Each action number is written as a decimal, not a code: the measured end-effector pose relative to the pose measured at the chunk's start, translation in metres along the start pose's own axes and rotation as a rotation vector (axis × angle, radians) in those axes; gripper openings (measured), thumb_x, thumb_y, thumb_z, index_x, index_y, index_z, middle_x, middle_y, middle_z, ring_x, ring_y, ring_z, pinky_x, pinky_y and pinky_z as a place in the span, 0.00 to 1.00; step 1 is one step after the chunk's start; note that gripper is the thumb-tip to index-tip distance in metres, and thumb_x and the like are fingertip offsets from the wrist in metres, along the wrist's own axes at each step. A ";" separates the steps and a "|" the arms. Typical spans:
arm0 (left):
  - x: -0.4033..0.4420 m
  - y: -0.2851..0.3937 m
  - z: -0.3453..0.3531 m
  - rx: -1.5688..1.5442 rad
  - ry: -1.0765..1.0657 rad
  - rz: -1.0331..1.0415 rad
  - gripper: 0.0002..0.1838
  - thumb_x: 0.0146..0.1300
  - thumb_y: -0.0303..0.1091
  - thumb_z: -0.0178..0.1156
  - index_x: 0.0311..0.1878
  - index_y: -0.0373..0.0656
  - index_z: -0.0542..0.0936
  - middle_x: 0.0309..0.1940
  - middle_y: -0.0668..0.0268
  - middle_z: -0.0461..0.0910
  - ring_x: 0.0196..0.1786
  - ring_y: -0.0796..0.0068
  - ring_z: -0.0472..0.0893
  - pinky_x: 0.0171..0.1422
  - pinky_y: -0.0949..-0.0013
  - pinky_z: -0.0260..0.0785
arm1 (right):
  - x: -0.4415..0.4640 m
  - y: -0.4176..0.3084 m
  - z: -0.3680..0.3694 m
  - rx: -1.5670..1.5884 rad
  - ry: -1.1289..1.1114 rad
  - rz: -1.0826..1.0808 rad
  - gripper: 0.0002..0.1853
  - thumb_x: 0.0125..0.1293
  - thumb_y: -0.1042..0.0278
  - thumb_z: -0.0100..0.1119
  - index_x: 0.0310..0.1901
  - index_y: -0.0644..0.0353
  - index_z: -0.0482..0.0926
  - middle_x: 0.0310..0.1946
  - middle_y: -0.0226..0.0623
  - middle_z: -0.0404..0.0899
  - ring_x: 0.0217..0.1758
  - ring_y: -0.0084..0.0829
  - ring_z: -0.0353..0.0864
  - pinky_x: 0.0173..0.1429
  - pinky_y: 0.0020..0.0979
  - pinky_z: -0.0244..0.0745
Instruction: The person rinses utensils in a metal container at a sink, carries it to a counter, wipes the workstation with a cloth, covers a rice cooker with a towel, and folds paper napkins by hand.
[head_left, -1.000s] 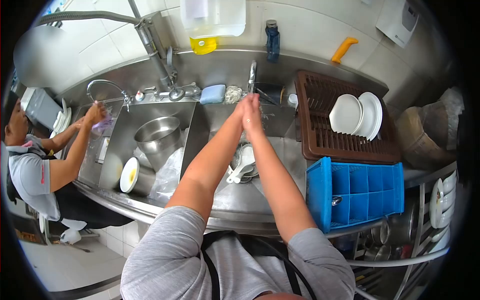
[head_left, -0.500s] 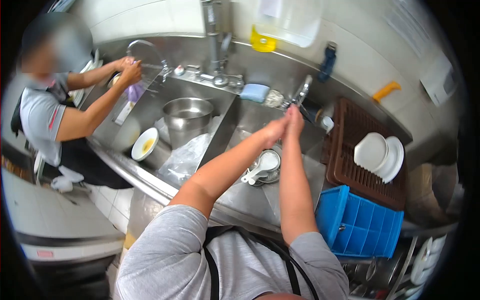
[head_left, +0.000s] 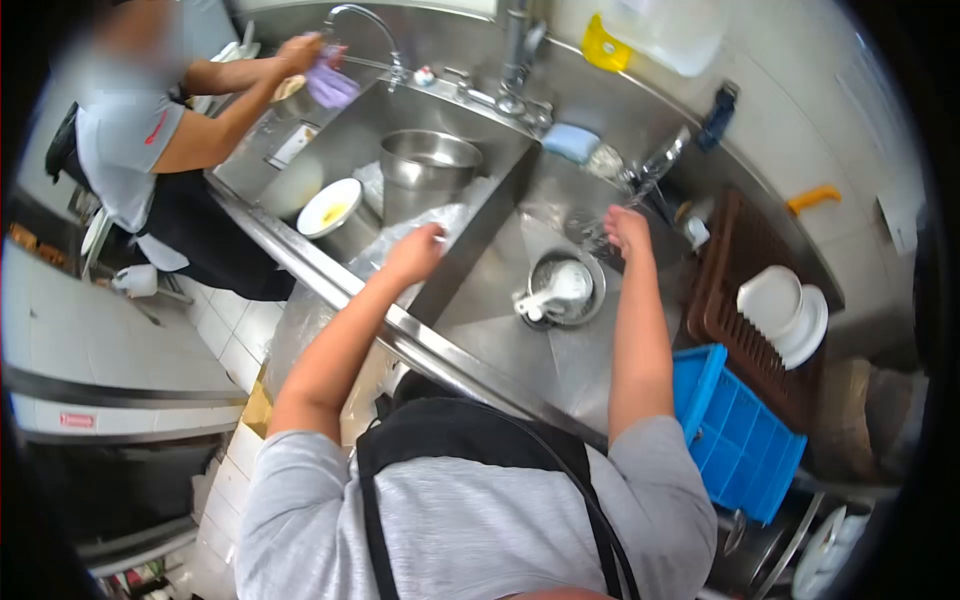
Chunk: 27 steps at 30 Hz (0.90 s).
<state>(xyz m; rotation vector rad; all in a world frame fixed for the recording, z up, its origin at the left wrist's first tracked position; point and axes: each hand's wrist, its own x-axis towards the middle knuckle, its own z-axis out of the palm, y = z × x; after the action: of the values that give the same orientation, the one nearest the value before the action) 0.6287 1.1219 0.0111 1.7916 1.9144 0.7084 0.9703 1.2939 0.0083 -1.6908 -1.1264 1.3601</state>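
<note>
My left hand (head_left: 414, 257) is above the divider edge of the left basin, beside a clear plastic bag (head_left: 380, 245). Its fingers are curled in, and nothing shows in them. Close to the tap (head_left: 668, 155) on the right, my right hand (head_left: 628, 230) has its fingers bent inward, also with nothing visible in it. Splashing water blurs the area just left of that hand. Below the hands, a steel bowl (head_left: 594, 308) in the right basin holds white spoons (head_left: 560, 288).
A steel pot (head_left: 430, 160) and a white bowl (head_left: 330, 207) with yellow residue stand in the left basin. Right of me are a brown rack (head_left: 722, 290) with white plates (head_left: 770, 302) and a blue divided tray (head_left: 745, 450). A co-worker (head_left: 135, 130) holds a purple cloth (head_left: 332, 85).
My hands were pressed together under the tap and are now apart. The left has swung left toward the plastic bag, while the right stays near the tap. The view has shifted.
</note>
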 end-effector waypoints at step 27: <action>-0.082 -0.004 -0.022 0.059 0.337 0.240 0.13 0.48 0.31 0.53 0.40 0.42 0.72 0.34 0.59 0.73 0.39 0.59 0.72 0.43 0.63 0.61 | 0.061 0.273 0.080 -1.145 -0.284 0.102 0.14 0.54 0.67 0.48 0.40 0.62 0.76 0.43 0.49 0.73 0.47 0.43 0.71 0.53 0.35 0.64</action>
<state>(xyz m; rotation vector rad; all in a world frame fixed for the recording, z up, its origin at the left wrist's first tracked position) 0.6180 1.0386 0.0230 2.0700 1.9580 1.1082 0.9531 1.2419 -0.2780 -2.3495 -2.2848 1.0583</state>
